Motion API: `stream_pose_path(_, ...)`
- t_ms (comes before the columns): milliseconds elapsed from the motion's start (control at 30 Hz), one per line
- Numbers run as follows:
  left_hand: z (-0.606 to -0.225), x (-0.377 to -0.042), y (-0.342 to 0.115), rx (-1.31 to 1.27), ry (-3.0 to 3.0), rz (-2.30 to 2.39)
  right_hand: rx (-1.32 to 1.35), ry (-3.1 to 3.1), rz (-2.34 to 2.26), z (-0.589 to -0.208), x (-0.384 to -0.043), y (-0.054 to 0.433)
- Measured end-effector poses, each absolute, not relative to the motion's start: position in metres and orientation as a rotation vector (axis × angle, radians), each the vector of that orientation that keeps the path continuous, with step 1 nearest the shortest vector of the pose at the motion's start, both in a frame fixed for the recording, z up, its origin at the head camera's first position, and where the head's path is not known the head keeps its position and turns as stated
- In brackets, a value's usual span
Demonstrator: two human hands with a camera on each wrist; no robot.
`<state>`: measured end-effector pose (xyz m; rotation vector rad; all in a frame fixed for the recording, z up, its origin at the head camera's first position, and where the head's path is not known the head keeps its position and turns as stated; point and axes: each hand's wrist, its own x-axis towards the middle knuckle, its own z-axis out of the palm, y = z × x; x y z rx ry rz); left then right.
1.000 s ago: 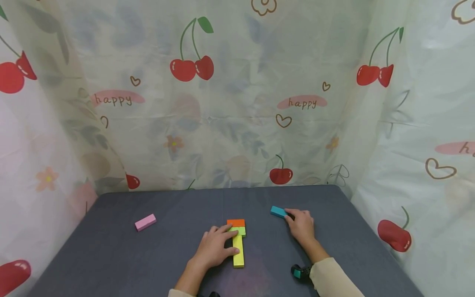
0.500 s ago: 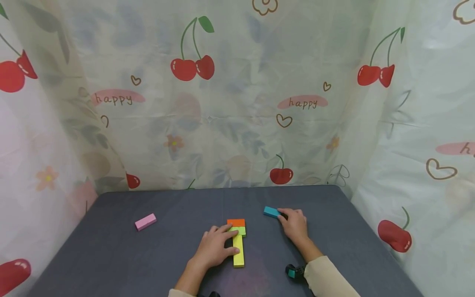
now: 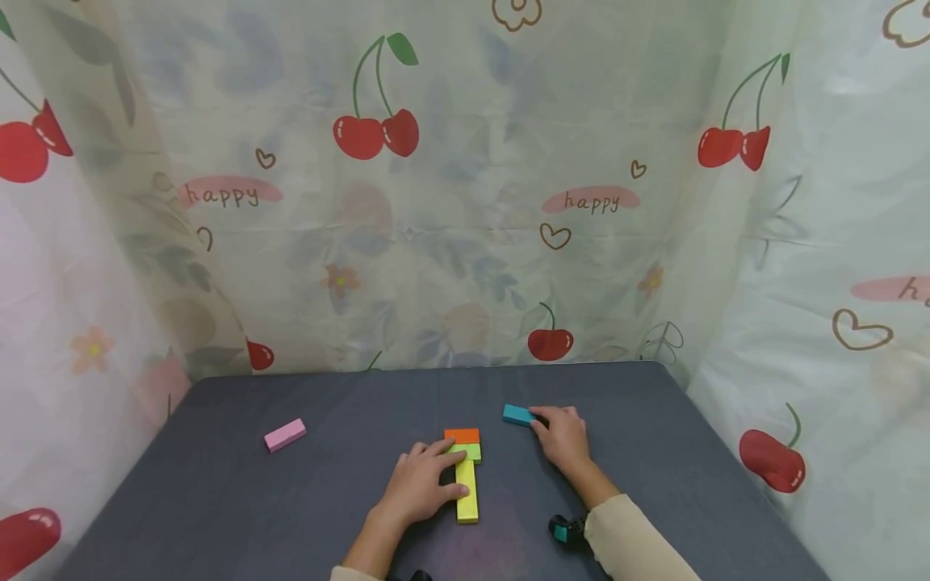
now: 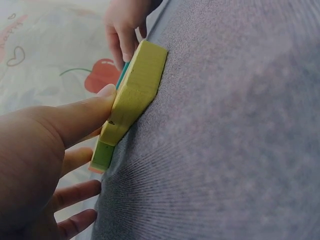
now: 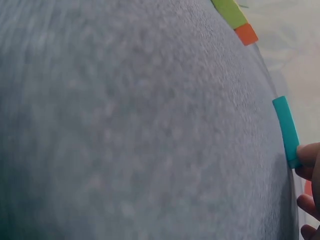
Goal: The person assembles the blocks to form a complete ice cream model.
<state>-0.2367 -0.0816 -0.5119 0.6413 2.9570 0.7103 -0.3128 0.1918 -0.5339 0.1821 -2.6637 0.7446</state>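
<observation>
Thumb and fingertips of my right hand [image 3: 563,436] pinch the near end of a blue rectangular block [image 3: 517,415], seen in the right wrist view as a teal bar [image 5: 285,127]. It points left, toward a row of blocks at the table's middle. That row has an orange block [image 3: 462,436] at the far end, a light green block [image 3: 474,453] against it, and a long yellow block [image 3: 467,502] running toward me. My left hand [image 3: 416,484] rests on the row with fingers spread: fingertips on the green and orange blocks, thumb on the yellow one [image 4: 137,90].
A pink block [image 3: 285,435] lies apart on the left of the dark grey table [image 3: 218,500]. Cherry-printed curtains [image 3: 436,242] rise behind the table and at both sides. A black wrist device [image 3: 567,530] sits at my right wrist.
My right hand has moved left with the blue block, bringing it nearer the row. The left hand and the other blocks have stayed where they were.
</observation>
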Motion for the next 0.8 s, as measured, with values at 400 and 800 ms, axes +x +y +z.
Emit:
stream_pose_path(400,-0.511,-0.236,-0.082,0.632,2.951,0.735,0.223,-2.650,0.762,-0.534,-0.313,0.175)
stream_pose_path(800,-0.513,-0.237,-0.081,0.627,2.961,0.708,0.248,-2.633,0.756,-0.534,-0.310,0.156)
